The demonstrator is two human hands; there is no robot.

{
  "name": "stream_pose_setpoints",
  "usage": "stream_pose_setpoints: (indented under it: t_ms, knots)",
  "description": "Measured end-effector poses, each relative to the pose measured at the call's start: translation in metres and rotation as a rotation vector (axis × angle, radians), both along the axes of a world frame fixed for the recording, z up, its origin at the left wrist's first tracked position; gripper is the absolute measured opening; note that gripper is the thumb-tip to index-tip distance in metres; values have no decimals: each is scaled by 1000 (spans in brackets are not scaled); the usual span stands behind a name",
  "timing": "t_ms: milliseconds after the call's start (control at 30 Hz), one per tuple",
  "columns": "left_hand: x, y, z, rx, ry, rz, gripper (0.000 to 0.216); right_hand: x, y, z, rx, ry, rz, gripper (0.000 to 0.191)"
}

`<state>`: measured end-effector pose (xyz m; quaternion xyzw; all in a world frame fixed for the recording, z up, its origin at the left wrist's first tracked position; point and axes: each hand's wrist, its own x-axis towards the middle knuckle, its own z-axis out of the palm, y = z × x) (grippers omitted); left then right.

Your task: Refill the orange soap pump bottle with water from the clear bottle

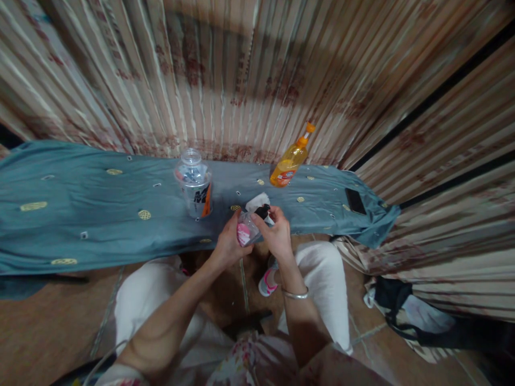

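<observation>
Both my hands meet over the near edge of a blue-grey cloth-covered bench (pixel 80 214). My left hand (pixel 228 244) is closed round a small clear bottle with a pink label (pixel 245 231). My right hand (pixel 277 230) pinches the bottle's black cap (pixel 262 211) from above. A white cloth or tissue (pixel 257 202) lies on the bench just behind the hands. A clear plastic jar with a printed label (pixel 194 184) stands to the left of the hands, apart from them.
An orange liquid bottle with an orange nozzle (pixel 290 161) stands at the back against the striped curtain (pixel 257 69). A dark phone (pixel 355 201) lies on the bench's right end. A black bag (pixel 402 313) sits on the floor at right. My white-trousered knees are under the bench edge.
</observation>
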<state>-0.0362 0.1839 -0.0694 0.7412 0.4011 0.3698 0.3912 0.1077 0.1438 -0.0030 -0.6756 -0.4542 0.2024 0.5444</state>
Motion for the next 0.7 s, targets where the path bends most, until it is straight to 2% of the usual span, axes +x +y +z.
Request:
stream_pose_setpoints:
  t_ms: [100, 267, 400, 533, 700]
  knots:
    - [0, 1, -2, 9, -1, -7, 107, 0, 0, -1, 20, -2, 5, 41]
    - [-1, 1, -1, 26, 14, 8, 106, 1, -2, -2, 44, 11, 137, 38]
    - [-1, 0, 1, 16, 30, 4, 106, -1, -3, 4, -9, -38, 40, 52]
    - [-1, 0, 0, 13, 12, -1, 107, -2, -2, 7, -25, -51, -23, 49]
    - [-2, 1, 1, -13, -14, -12, 106, 5, 2, 3, 44, 17, 107, 43]
